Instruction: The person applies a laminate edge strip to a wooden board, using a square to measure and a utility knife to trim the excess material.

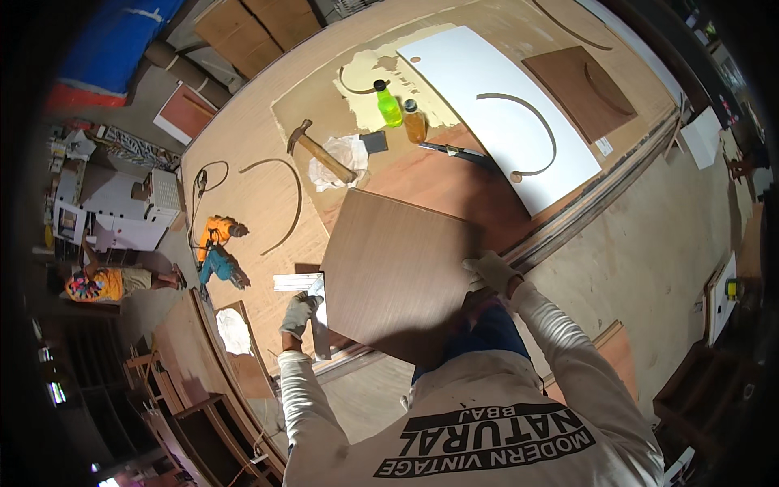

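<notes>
At the near edge of the counter point(251, 138), overhanging it a bit, lies a wood-grain panel point(406, 268), so I'll use that as the clock centre. The gloved left hand point(300, 314) is at 8 o'clock, fingers curled nearly closed on a metal square point(320, 329) that sits right along the panel's left edge. Over at 3 o'clock, the gloved right hand point(492, 272) has its fingers bent at the panel's right edge; the underside is hidden, so can't tell if they're really clamped on it. Up at 11 there's a claw hammer point(329, 156) lying across a crumpled white cloth point(345, 150), with a dark grey block point(374, 142) just beside. At 12 you've got a green bottle point(389, 109) and an amber bottle point(415, 126), both capped. Around 1 o'clock is a big white panel point(487, 89) with a curved strip point(554, 138) on it, and a smaller brown panel point(568, 81) past that. Way out at 9: an orange drill point(213, 234) next to a teal power tool point(217, 266).
</notes>
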The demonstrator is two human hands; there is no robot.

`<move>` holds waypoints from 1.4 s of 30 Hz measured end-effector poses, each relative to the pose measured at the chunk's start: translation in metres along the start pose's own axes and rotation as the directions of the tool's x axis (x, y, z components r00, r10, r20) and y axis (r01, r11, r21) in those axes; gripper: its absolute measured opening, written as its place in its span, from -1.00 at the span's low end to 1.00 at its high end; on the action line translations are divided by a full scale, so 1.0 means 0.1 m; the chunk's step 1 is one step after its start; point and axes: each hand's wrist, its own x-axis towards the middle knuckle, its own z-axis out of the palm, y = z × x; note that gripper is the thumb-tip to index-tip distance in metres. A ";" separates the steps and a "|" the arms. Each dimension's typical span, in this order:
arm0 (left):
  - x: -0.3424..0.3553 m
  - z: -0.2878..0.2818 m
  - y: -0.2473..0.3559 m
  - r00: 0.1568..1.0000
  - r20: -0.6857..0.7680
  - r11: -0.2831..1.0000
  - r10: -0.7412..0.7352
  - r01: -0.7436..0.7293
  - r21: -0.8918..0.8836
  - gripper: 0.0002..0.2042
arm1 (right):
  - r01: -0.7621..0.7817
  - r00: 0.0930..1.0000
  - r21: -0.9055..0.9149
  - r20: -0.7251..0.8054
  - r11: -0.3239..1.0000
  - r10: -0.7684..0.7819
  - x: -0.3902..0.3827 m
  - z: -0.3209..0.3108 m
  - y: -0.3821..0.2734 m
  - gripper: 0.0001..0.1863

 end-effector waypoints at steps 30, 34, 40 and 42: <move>0.09 2.79 2.52 0.768 0.034 0.713 0.640 -0.609 0.348 -0.73 | 0.189 0.899 0.451 0.278 0.872 -0.338 1.61 -0.43 -1.42 -0.84; 0.70 2.69 2.26 0.492 -0.292 0.537 0.820 -0.486 0.690 -0.76 | 0.121 0.941 0.479 0.223 0.870 -0.254 2.12 -0.35 -1.42 -0.81; 0.94 2.74 2.28 0.447 -0.091 0.313 0.890 -0.452 0.835 -0.68 | 0.262 0.957 0.391 0.009 0.882 -0.289 2.30 -0.14 -1.34 -0.57; 0.98 2.77 2.30 0.442 -0.070 0.288 0.894 -0.448 0.847 -0.65 | 0.432 0.890 0.020 -0.171 0.902 -0.423 2.43 -0.12 -1.27 -0.40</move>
